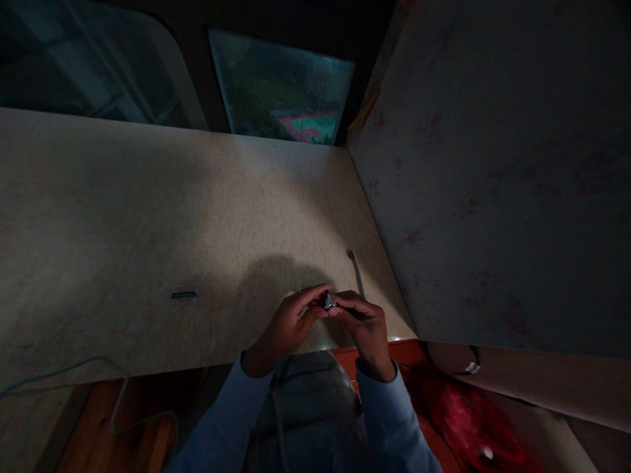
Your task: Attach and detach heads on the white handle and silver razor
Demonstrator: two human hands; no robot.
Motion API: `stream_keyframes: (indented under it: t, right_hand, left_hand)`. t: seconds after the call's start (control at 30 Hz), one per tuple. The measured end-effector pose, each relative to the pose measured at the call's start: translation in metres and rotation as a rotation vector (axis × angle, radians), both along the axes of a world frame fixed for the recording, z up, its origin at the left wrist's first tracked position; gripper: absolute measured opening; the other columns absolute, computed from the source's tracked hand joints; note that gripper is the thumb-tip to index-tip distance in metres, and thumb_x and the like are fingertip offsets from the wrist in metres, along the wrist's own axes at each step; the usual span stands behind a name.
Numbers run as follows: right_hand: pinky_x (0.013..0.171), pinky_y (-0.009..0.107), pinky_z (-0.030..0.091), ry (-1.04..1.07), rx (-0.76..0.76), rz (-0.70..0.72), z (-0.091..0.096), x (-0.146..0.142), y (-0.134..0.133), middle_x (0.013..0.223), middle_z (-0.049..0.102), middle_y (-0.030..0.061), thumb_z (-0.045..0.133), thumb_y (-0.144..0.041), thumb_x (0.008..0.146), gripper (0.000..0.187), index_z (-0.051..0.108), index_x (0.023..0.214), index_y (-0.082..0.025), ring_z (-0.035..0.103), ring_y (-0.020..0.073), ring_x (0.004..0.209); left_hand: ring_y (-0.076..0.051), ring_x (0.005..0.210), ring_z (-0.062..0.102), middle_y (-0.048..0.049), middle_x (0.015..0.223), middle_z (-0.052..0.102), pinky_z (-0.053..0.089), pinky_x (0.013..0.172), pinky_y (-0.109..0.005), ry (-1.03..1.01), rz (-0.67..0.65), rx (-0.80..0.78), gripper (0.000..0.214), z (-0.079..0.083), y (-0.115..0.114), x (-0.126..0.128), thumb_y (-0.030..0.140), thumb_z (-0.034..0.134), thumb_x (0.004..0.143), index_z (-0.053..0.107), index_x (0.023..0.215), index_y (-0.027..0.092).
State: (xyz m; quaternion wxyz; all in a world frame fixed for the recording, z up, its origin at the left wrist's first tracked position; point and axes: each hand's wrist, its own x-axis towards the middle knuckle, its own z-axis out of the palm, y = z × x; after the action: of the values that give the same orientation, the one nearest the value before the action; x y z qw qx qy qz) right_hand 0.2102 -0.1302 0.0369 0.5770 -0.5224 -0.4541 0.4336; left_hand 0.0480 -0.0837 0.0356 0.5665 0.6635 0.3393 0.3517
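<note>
A small dark piece with a shiny, silvery edge [330, 301] is pinched between the fingertips of both hands, just above the front part of the marbled tabletop [236, 217]. From the left, my left hand [292, 320] closes its thumb and fingers on it. My right hand [365, 325] grips it from the other side, thumb below and fingers above. Its exact kind is too small and dim to make out. Beyond my right hand lies a thin grey cable or strap [357, 270] with a dark end. A short dark bar-shaped item [184, 295] rests farther left.
A patterned wall or panel [473, 197] bounds the table on the right. Windows [286, 92] stand behind it. At the left front a pale cable [93, 361] droops over the edge above a wooden seat [106, 427]. A red plastic bag [468, 420] is at lower right.
</note>
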Motion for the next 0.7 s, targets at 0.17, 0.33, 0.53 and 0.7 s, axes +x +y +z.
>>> stream_keyframes:
  t: [0.17,0.33,0.53,0.7]
  right_hand:
    - [0.076,0.03,0.056,-0.016,0.005,-0.005,-0.002,0.001,-0.002,0.087,0.075,0.004,0.079,-0.024,0.075,0.011,0.08,0.086,-0.025,0.07,0.0181,0.083]
    - [0.076,0.029,0.055,-0.041,0.007,-0.007,-0.003,0.004,-0.004,0.088,0.075,0.0033,0.078,-0.02,0.075,0.014,0.079,0.088,-0.026,0.07,0.0177,0.083]
    - [0.074,0.028,0.054,-0.078,-0.025,-0.07,-0.003,0.005,-0.011,0.085,0.075,0.0032,0.078,-0.022,0.075,0.01,0.078,0.085,-0.024,0.069,0.0172,0.08]
    - [0.072,0.029,0.054,-0.111,0.002,-0.126,0.0,0.003,-0.015,0.083,0.074,0.0038,0.078,-0.024,0.075,0.009,0.078,0.084,-0.022,0.068,0.0175,0.077]
  left_hand:
    - [-0.019,0.101,0.067,-0.0097,0.112,0.071,0.052,0.093,-0.034,0.014,-0.005,-0.007,0.036,-0.003,-0.002,0.001,0.029,0.053,0.093,0.061,0.126,0.018]
    - [-0.019,0.103,0.066,-0.0101,0.114,0.07,0.051,0.094,-0.035,0.01,-0.012,-0.003,0.036,-0.004,-0.004,0.001,0.029,0.051,0.094,0.059,0.127,0.019]
    - [-0.02,0.106,0.064,-0.0116,0.118,0.068,0.05,0.095,-0.035,0.037,-0.041,0.056,0.037,-0.007,-0.006,0.004,0.029,0.049,0.095,0.057,0.13,0.017]
    - [-0.019,0.104,0.064,-0.011,0.118,0.068,0.051,0.094,-0.035,0.057,-0.029,0.092,0.035,-0.002,-0.009,0.005,0.027,0.047,0.096,0.057,0.129,0.018]
